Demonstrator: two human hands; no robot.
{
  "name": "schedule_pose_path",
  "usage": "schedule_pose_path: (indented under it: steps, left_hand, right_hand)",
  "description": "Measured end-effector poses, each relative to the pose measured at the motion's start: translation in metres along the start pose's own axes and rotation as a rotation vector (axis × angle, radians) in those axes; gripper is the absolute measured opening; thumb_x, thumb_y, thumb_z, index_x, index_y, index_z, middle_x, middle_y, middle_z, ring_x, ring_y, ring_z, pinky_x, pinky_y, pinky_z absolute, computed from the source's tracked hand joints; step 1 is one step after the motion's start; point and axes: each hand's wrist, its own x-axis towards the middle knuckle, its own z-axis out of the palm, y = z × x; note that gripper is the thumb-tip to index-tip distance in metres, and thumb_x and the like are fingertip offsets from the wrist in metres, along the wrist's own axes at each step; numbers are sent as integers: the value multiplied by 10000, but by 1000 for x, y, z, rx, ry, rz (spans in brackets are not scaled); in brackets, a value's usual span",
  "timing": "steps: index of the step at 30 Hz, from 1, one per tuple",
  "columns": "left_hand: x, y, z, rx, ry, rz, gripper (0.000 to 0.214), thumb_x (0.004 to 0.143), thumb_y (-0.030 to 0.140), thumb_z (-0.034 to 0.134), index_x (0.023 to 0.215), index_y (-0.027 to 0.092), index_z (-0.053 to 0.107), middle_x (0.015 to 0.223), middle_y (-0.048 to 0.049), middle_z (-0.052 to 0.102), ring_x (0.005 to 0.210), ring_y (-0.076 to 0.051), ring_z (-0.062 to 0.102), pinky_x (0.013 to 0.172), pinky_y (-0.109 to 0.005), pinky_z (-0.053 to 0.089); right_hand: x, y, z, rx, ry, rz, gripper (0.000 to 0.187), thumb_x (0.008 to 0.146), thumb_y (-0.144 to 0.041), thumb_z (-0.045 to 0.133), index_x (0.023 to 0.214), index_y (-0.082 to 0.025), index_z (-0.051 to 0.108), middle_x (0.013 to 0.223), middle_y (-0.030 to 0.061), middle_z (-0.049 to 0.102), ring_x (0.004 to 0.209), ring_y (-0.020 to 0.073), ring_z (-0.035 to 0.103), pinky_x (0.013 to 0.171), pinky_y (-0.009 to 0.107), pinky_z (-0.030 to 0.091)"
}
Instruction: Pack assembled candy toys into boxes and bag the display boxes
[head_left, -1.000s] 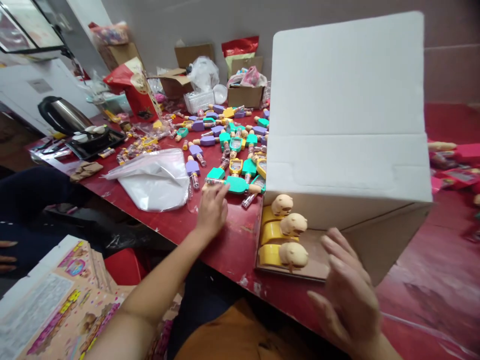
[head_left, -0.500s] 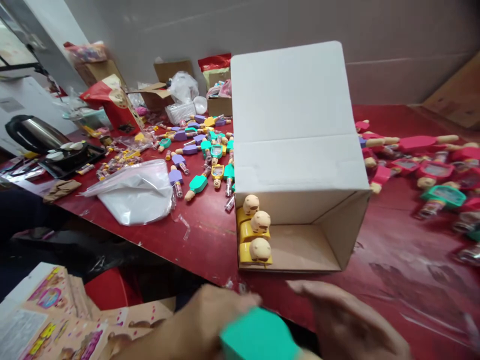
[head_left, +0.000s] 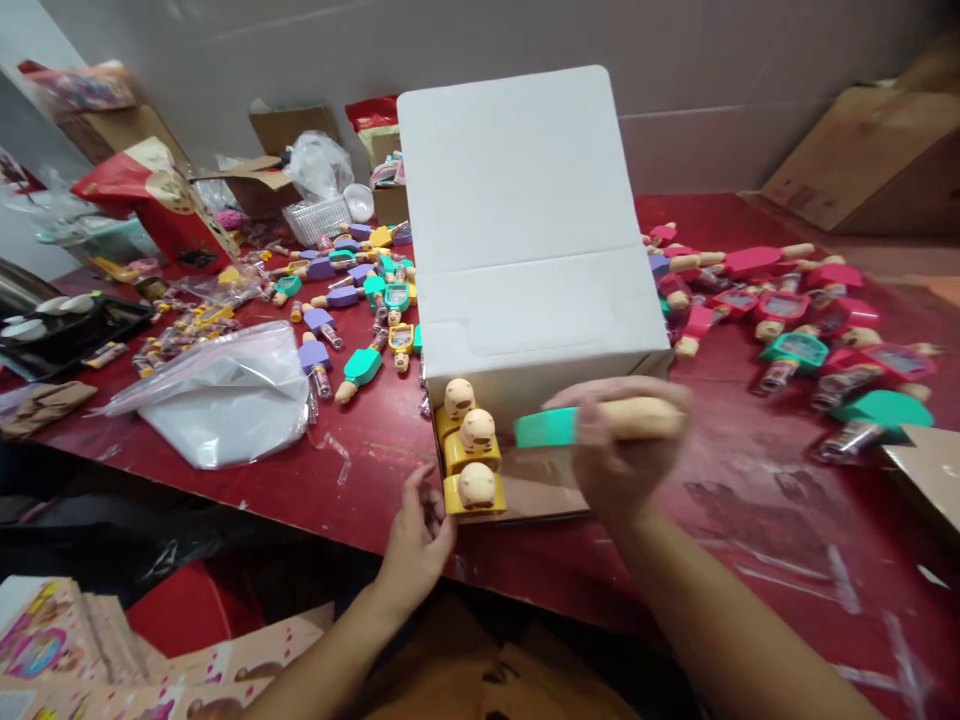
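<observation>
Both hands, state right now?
Left hand: open, holding nothing, beside the corner of the white cardboard box.
Right hand: closed, holding a teal toy piece.

Nothing legible: printed cards (head_left: 45, 640) at lower left and red carton (head_left: 176, 215) show only blurred print.

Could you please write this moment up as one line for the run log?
Right hand: holds teal toy | Left hand: at carton's near corner | White carton: on its side | Inside: three yellow toys
</observation>
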Motion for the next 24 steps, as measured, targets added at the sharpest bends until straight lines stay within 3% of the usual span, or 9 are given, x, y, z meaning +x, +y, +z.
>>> schedule_pose_path:
  steps: [3,8,13,16,18,20,22,24]
  left_hand:
    - [4,1,0,52,-1,25,438,791,194,468,1222,176,386,721,23,533,594,-117,528,555,-217,439]
    - [1,-1,3,140,-13,59,449,782,176,445,1229,139,418,730,-3,570,617,-128,541,584,-230,456]
    - [7,-1,-7,210,-30,155,401,804,200,478,1199,134,460,749,-17,600,638,-129,563,622,-238,481]
    - [35,-5,-38,303,15,247,285,794,261,560,1056,149,562,813,-42,614,735,-161,592,693,-278,499]
    - [67,-7,-64,391,144,263,228,838,253,513,1025,138,575,988,-100,596,946,-215,573,848,-366,471]
    - [101,-11,-85,480,285,250,245,873,214,461,1079,114,548,1143,-140,527,1135,-260,478,984,-467,369]
    - [129,-14,-99,549,334,238,215,874,214,496,1052,108,556,1090,-110,548,1075,-235,518,961,-469,395]
    - [143,-13,-105,593,352,253,159,865,236,536,950,110,584,918,-51,584,885,-177,582,852,-391,473]
  right_hand:
    - [-4,4,20,33,-77,24,225,792,-218,614,911,-209,423,731,1,561,543,156,571,482,281,492]
    - [-7,4,33,-118,-200,-84,145,829,-229,557,746,-214,440,631,-5,523,489,142,515,433,249,430]
    - [-18,20,40,-288,-156,-226,219,911,-382,505,986,-183,453,794,54,549,634,204,555,521,313,451]
    - [-23,24,25,-294,-177,-238,384,907,-510,490,1039,-150,489,897,101,561,763,233,572,623,353,476]
    - [-31,23,9,-260,-87,-137,407,858,-516,558,982,-129,536,906,119,564,823,256,568,694,383,468]
    - [-42,17,-8,-178,24,11,310,819,-417,622,896,-121,570,847,110,574,772,239,574,677,361,462]
    - [-54,9,-23,-130,34,110,184,827,-309,606,831,-125,591,769,87,584,674,199,574,600,302,455]
    - [-63,-1,-38,-146,-68,101,124,855,-245,566,789,-145,595,719,64,588,622,171,569,544,258,452]
